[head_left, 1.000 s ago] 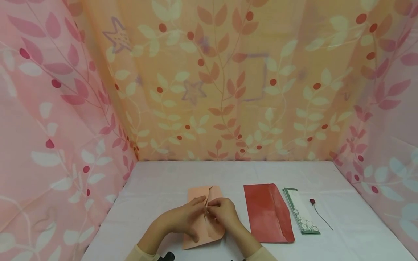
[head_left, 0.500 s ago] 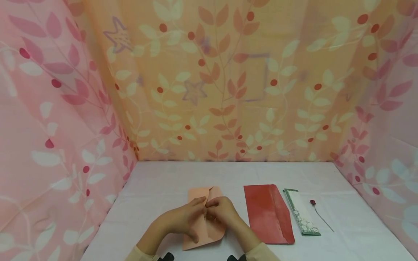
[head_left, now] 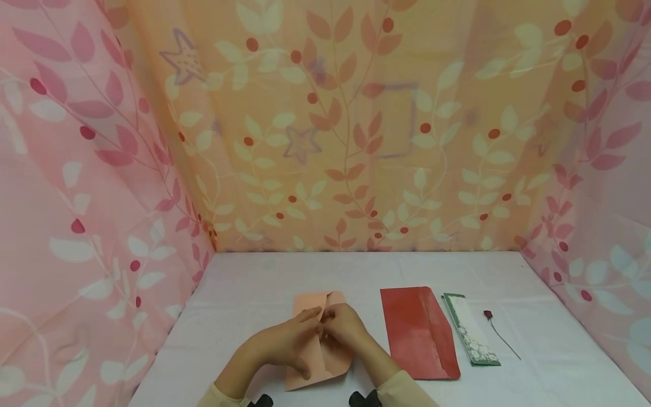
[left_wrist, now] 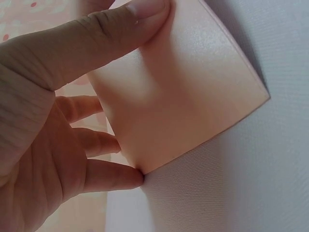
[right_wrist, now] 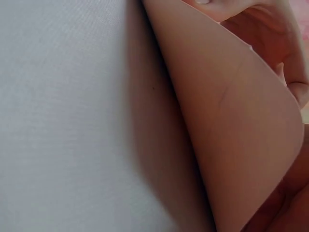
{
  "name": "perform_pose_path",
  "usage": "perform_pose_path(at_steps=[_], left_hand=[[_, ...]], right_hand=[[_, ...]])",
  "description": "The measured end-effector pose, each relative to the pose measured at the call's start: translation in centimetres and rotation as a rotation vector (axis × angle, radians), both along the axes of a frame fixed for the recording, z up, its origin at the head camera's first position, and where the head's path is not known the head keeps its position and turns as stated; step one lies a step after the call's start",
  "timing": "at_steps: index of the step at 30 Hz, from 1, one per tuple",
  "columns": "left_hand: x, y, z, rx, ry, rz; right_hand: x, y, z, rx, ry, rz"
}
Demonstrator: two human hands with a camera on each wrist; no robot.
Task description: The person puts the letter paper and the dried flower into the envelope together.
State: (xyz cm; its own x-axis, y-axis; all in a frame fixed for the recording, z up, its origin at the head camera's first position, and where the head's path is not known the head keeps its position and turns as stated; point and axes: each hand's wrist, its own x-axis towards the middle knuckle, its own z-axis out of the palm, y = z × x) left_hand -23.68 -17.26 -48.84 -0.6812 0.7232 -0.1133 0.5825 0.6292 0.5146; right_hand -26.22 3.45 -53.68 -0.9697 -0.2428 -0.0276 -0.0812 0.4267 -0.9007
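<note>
Near centre: peach envelope [head_left: 317, 339] on the white table [head_left: 244, 305], its near end raised. Left hand [head_left: 285, 342] pinches it, thumb on top, fingers beneath; right hand [head_left: 343, 328] pinches its right flap, fingertips meeting the left's. Right, flat: red envelope [head_left: 418, 330]; green-bordered card [head_left: 469, 328]; small rose stem [head_left: 495, 330]. Far: leaf-print curtain [head_left: 356, 130].

Peach envelope [head_left: 317, 345], red envelope [head_left: 418, 330], green-bordered white card [head_left: 470, 337], white table [head_left: 254, 294].
</note>
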Motion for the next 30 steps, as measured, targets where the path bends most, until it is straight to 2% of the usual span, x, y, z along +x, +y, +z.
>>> perform_pose_path(at_steps=[7, 15, 18, 25, 30], left_hand=[[-0.1, -0.1, 0.1, 0.013, -0.003, 0.003], [0.1, -0.2, 0.1, 0.011, -0.001, 0.003], [0.0, -0.1, 0.0, 0.005, 0.001, 0.001], [0.0, 0.0, 0.0, -0.001, -0.007, 0.011], [0.2, 0.1, 0.0, -0.002, 0.001, 0.011]], right_hand=[[-0.3, -0.3, 0.0, 0.13, 0.054, -0.027], [-0.1, -0.3, -0.1, 0.18, 0.103, -0.049], [0.0, 0.0, -0.1, 0.126, 0.102, -0.024], [0.3, 0.7, -0.5, -0.099, 0.014, 0.067], [0.6, 1.1, -0.5, -0.165, -0.018, 0.086]])
